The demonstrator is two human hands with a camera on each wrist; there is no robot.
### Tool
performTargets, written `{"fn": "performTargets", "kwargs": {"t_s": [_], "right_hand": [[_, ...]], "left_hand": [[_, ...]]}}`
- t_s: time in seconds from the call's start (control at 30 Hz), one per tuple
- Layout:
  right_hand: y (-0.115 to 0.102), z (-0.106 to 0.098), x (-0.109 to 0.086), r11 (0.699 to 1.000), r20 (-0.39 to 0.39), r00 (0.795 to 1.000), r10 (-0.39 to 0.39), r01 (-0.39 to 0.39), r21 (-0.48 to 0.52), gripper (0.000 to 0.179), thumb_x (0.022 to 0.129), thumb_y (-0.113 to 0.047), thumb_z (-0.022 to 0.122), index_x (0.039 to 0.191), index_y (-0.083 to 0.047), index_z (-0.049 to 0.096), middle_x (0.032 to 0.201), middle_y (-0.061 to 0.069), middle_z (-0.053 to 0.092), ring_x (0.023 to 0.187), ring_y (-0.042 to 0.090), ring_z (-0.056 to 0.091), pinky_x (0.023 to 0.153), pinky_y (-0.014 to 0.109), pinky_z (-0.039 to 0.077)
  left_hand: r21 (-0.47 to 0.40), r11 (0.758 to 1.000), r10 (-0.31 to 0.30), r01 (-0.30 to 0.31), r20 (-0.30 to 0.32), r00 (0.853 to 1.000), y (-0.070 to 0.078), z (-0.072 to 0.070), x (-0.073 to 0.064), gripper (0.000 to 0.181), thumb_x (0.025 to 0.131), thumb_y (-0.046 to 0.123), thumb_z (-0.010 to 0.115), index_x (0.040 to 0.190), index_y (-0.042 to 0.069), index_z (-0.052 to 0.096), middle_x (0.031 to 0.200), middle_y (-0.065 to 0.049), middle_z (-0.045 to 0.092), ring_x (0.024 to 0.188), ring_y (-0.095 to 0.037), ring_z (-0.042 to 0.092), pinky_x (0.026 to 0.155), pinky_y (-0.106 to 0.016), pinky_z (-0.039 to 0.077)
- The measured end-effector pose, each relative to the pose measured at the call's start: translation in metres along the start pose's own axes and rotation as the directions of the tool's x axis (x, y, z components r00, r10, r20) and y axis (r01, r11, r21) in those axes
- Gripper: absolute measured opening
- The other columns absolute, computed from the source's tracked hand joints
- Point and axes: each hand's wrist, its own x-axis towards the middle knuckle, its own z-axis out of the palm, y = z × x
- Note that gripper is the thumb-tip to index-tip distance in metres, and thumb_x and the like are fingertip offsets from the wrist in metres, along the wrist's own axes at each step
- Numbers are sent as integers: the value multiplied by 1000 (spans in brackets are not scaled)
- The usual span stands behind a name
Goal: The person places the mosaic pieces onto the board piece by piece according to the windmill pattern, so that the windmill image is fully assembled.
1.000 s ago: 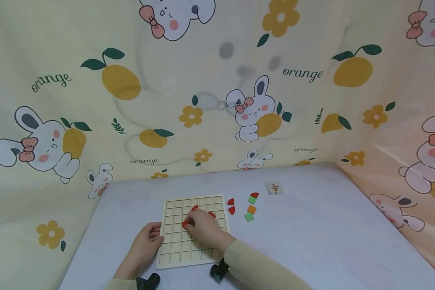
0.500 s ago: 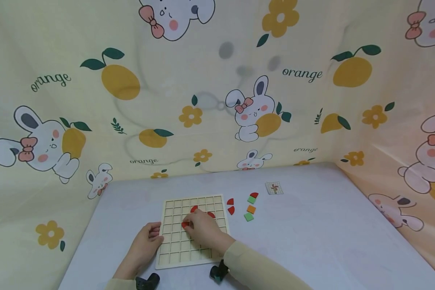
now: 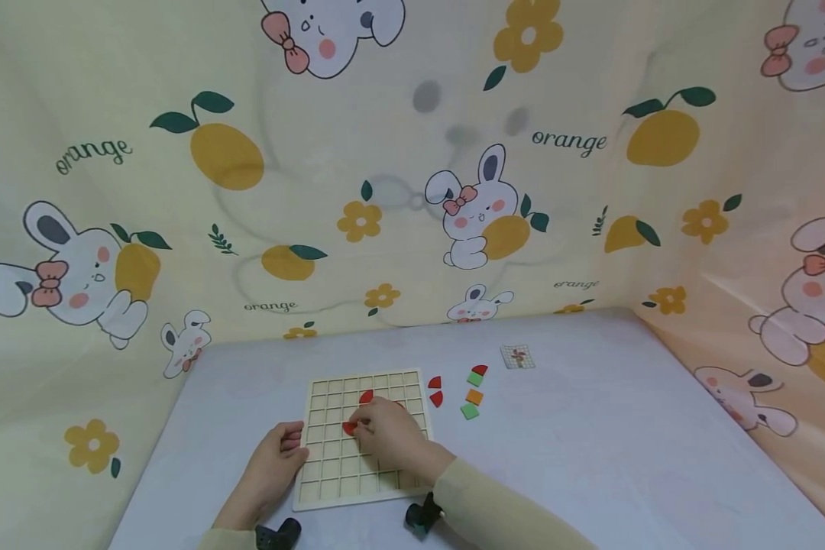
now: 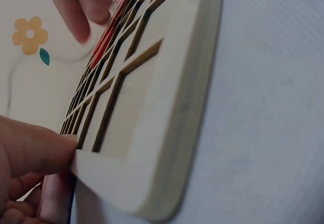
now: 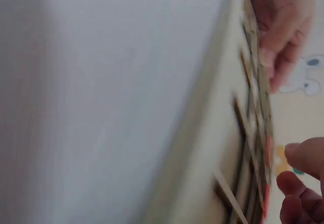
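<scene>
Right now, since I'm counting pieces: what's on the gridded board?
On the gridded board: a red piece beyond the right hand, another beside it, and a red sliver behind it. Cells under the hand are covered.

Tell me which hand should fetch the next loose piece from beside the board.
Probably the right hand: it is over the grid board, nearer the loose red pieces just beyond the board's right edge. The left hand holds the board's left edge, farther from them.

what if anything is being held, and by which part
The left hand holds the grid board by its left edge; the right hand, close to a red piece, seems to hold nothing.
</scene>
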Motion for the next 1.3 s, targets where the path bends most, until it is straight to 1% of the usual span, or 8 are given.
{"fn": "performTargets", "kwargs": {"t_s": [0.1,0.2,0.27,0.4,0.6,0.77,0.97,1.3], "right_hand": [[10,-13,-4,998,-25,999,32,-31,57,23,93,-25,65,114,-18,71,97,-10,59,82,6,53,70,22,49],[28,-27,-10,989,-55,994,95,-88,116,27,92,-27,67,117,-17,69,97,-9,59,82,9,54,67,25,51],[44,-35,-13,983,-69,988,140,-130,133,29,92,-29,67,119,-17,68,97,-9,58,80,12,53,64,26,50],[73,-47,-20,970,-99,970,222,-209,126,32,91,-32,68,120,-18,66,103,-7,57,87,13,52,72,28,51],[100,-57,-29,966,-148,956,254,-242,93,30,88,-27,72,116,-16,68,103,-3,60,93,16,54,82,35,52],[110,-61,-34,963,-164,949,269,-258,82,27,86,-25,73,113,-19,70,102,-4,60,99,16,55,89,40,51],[112,-60,-33,966,-165,952,257,-251,58,27,86,-24,74,112,-18,70,102,-4,60,99,17,55,91,41,51],[112,-60,-25,966,-147,955,258,-259,13,27,85,-24,75,110,-19,70,100,-4,60,97,16,55,90,40,51]], "left_hand": [[1,1000,3,-3,3,1000,0,0,0,49,90,3,61,136,0,45,119,-14,52,106,-24,53,93,-42,48],[5,1000,1,-1,-1,1000,0,1,0,49,90,3,61,136,0,45,119,-14,52,106,-24,53,93,-42,49],[5,1000,0,0,-1,1000,0,1,0,49,90,2,61,136,0,45,119,-14,52,106,-24,53,93,-41,49],[12,1000,-2,2,-5,1000,-1,1,1,49,91,2,61,136,0,44,119,-14,52,107,-24,53,94,-42,48],[22,1000,-17,17,-8,1000,-2,3,3,49,91,2,60,137,2,44,120,-12,51,107,-23,52,94,-40,48],[14,1000,-24,24,-4,1000,-2,4,3,49,91,2,60,137,2,44,119,-13,52,106,-23,53,93,-40,49],[10,1000,-25,25,1,1000,0,3,0,49,91,2,60,136,1,44,120,-14,52,108,-25,52,95,-43,47],[-3,1000,-20,20,4,1000,1,1,0,49,90,0,61,137,-1,44,119,-15,51,106,-24,52,93,-41,49]]}}
